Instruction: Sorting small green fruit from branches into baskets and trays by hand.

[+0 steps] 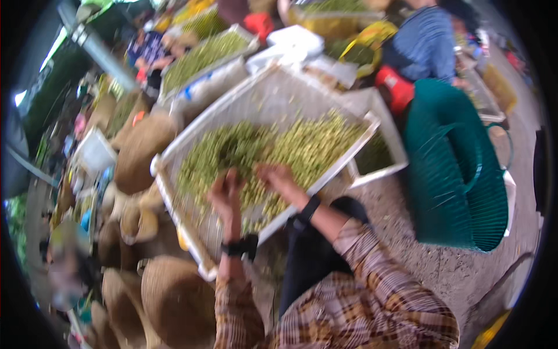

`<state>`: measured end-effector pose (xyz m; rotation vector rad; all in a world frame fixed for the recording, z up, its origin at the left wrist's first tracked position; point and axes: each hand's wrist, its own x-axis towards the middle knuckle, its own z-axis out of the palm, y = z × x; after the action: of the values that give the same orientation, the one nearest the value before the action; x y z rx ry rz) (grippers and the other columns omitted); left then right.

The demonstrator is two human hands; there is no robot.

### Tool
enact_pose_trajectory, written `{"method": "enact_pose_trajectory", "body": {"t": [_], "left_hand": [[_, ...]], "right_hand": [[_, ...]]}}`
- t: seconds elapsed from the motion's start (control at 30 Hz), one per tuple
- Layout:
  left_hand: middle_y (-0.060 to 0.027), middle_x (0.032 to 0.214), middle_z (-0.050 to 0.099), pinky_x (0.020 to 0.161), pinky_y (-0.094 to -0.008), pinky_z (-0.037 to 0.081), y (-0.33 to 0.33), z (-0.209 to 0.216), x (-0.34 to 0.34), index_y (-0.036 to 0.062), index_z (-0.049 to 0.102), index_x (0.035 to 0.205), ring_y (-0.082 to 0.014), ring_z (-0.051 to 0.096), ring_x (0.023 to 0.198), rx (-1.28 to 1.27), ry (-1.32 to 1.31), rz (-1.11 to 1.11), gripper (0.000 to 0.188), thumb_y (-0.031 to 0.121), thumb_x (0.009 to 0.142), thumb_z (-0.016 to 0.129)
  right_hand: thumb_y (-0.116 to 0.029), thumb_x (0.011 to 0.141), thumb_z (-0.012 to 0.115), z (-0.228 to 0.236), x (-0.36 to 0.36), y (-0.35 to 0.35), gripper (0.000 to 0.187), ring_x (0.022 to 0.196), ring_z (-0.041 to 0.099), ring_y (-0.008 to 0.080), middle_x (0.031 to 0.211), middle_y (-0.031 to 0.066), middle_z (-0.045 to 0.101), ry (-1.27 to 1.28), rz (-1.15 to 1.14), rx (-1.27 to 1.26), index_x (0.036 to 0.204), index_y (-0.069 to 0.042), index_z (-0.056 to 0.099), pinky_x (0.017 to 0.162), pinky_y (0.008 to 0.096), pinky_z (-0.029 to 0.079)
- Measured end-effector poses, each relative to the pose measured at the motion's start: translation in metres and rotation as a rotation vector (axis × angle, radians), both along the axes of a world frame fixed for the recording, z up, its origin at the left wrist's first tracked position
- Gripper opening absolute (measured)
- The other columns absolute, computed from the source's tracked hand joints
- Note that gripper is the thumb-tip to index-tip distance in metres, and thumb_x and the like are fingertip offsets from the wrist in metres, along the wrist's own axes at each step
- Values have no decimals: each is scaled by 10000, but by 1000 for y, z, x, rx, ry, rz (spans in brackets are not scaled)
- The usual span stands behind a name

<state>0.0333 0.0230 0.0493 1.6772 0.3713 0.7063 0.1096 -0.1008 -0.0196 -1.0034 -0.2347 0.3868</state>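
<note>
A wide white plastic crate (180, 220) lies tilted in my view, holding small green pieces like pods or buds. They form a paler, yellowish heap (319, 139) on the right and a darker green heap (200, 152) on the left. Over the near part of the crate, my left hand (226, 191) has its fingers curled inward at the darker heap. Close beside it, my right hand (280, 179) bends its fingers in a pinch between the two heaps. Blur hides what, if anything, either hand holds. Both wrists wear dark bands.
A large green woven basket (456, 174) stands at right, with another white box (398, 160) tucked behind the crate. Brown woven baskets (177, 296) line the left. Farther back are a filled tray (250, 43), a white sack (215, 87) and other people, one in a blue top (424, 43).
</note>
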Motion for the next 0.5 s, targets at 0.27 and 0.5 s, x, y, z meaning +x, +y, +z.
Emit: {"method": "enact_pose_trajectory", "body": {"t": [0.27,0.5], "left_hand": [[-62,728,639,605,-257,540,-2,13,-21,-52,655,914,-122,618,641,-132,-204,57,200,140,892,603],[-87,752,645,611,-277,558,-10,3,-22,-53,651,922,-141,631,640,-202,-273,32,188,125,896,596]], "right_hand": [[-68,860,620,44,-14,12,139,601,584,84,758,34,633,266,96,141,976,8,625,481,181,444],[-108,887,590,30,-2,-2,164,741,610,112,853,36,621,326,237,290,1019,-13,608,599,206,521]]}}
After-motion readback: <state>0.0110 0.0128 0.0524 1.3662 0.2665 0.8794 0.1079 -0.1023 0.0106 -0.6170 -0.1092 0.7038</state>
